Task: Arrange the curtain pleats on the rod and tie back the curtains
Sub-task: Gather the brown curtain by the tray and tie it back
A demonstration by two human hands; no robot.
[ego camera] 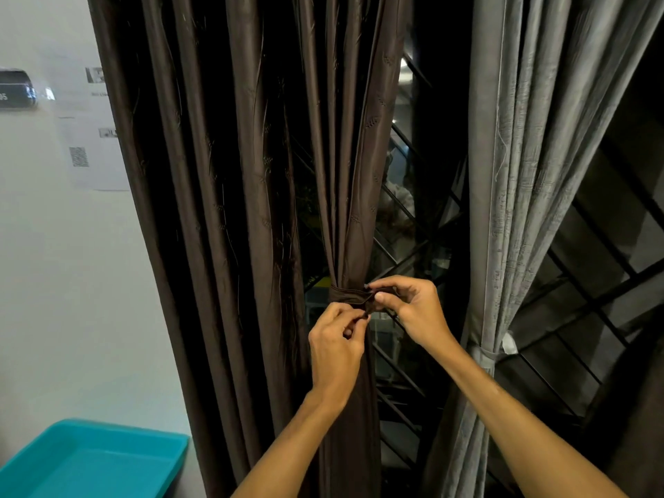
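I have the brown curtain gathered into a narrow waist just left of the middle of the view, with the dark band wrapped round it there. My right hand pinches one end of the band between thumb and fingertips at the right edge of the bundle. My left hand, just below and touching the cloth, pinches what looks like the other end, though the dark fabric makes the exact hold hard to read. I judge the curtain to be soft, fairly heavy and a little slick, with a sheen on its folds, so the pleats will want to slide and spread unless the band sits snug. The band itself is a thin, limp strip with no stiffness, so I would take it close to its ends, near the crossing, where tension can be held. The grey curtain to the right hangs cinched by a pale tie.
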